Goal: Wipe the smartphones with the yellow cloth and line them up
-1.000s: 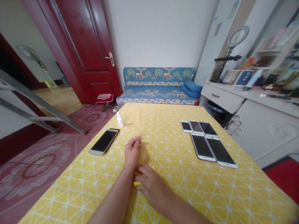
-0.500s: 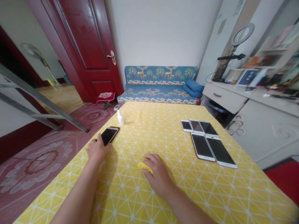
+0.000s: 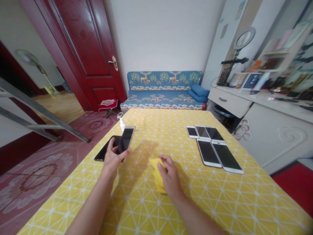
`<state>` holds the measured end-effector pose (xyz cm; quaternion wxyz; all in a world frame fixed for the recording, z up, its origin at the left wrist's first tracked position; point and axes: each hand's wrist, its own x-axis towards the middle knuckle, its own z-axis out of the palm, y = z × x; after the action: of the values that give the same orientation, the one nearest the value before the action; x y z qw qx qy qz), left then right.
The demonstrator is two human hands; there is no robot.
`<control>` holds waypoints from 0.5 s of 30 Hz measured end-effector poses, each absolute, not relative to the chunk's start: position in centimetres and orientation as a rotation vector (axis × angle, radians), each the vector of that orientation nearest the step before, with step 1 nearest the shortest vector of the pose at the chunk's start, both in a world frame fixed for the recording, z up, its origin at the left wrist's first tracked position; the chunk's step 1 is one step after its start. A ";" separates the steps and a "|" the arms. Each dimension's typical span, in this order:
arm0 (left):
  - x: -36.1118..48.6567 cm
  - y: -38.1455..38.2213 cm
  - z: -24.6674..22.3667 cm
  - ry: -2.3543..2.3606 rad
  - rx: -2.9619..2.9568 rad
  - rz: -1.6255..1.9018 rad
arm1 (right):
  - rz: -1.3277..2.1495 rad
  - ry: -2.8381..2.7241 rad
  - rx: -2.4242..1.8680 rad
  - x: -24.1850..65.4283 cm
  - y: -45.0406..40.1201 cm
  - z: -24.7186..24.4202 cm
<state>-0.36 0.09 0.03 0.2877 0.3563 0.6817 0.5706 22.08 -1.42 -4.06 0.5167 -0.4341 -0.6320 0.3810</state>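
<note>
Both hands busy over a yellow patterned tablecloth (image 3: 207, 202): the left hand (image 3: 113, 156) grips a tilted smartphone (image 3: 126, 140) above a black phone (image 3: 104, 148) lying flat, just short of a white spray bottle (image 3: 121, 124). The right hand (image 3: 170, 174) curls its fingers onto a yellow cloth (image 3: 157, 174) mid-table; five more phones (image 3: 208, 153) lie flat at right.

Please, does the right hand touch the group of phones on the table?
No, the right hand is on a yellow cloth, apart from the phones lying on the right side of the table.
</note>
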 end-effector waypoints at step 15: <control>10.9 3.1 -2.5 0.622 0.431 1.174 | 1.215 -0.353 -0.949 25.9 2.5 -4.4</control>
<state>10.93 3.06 -2.46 0.7659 0.1983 0.2865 0.5404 25.91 2.49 -4.39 0.7031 -0.4267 -0.1587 0.5462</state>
